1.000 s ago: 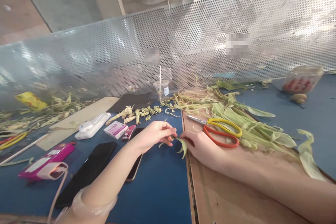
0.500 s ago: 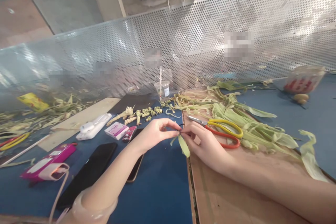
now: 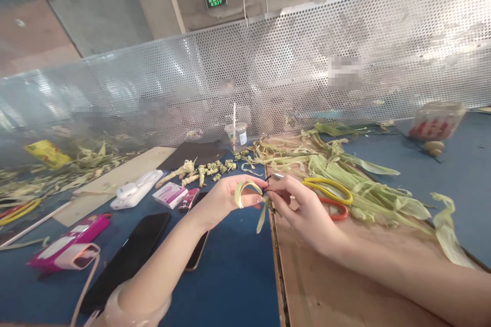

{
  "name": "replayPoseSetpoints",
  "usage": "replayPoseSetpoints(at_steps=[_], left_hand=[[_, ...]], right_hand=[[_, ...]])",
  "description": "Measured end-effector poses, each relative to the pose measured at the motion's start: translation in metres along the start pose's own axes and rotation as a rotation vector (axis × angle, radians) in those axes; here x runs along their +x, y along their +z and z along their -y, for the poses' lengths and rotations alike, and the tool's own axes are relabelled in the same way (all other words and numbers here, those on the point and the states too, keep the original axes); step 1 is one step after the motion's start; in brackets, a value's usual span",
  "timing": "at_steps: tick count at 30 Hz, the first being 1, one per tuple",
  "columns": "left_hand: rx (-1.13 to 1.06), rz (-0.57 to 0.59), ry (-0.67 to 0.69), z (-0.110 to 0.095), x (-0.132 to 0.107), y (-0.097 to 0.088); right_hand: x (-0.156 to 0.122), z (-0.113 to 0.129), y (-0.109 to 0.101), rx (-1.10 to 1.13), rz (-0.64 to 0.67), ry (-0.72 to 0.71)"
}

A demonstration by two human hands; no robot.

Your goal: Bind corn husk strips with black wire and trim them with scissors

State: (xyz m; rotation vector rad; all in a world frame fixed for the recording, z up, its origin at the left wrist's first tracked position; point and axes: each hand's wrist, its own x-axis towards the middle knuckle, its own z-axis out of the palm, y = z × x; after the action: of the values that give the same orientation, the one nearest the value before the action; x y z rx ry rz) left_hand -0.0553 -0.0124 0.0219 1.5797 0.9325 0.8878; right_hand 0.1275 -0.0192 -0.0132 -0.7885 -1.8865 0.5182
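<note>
Husk strip (image 3: 238, 194), pinched by left hand (image 3: 224, 198) and right hand (image 3: 305, 209), now arches upward too.

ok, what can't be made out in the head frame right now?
Head view: scissors, blades mostly hidden behind the right hand.
Head view: join of leafy piece and dark strand, too small.
Head view: gold-edged phone, much of it behind the left forearm.
Head view: tub, its red marks blurred.

leaf strip (image 3: 239, 196) now arched up, across left hand (image 3: 223, 198)
</note>
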Motion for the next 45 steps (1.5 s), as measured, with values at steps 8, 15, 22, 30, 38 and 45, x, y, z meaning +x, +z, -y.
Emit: replayPoseSetpoints(at_steps=[8,15,22,30,38,45], left_hand=[[-0.037,-0.019,0.026,0.005,0.003,0.000],[-0.052,0.070,-0.091,0.003,0.001,0.001],[-0.111,0.056,-0.048,0.005,0.001,0.004],[-0.151,0.028,-0.068,0.006,0.003,0.002],[-0.174,0.054,-0.046,0.007,0.002,0.003],[0.036,0.037,0.015,0.010,0.003,-0.001]], right_hand=[[0.001,-0.006,0.001,-0.008,-0.013,-0.043],[0.002,-0.010,0.005,0.039,-0.025,-0.037],[0.001,0.006,0.001,0.114,0.019,0.064],[0.004,-0.006,-0.002,0.401,0.094,0.334],[0.006,-0.015,0.002,0.548,0.154,0.376],[0.004,-0.018,0.005,0.618,0.218,0.408]])
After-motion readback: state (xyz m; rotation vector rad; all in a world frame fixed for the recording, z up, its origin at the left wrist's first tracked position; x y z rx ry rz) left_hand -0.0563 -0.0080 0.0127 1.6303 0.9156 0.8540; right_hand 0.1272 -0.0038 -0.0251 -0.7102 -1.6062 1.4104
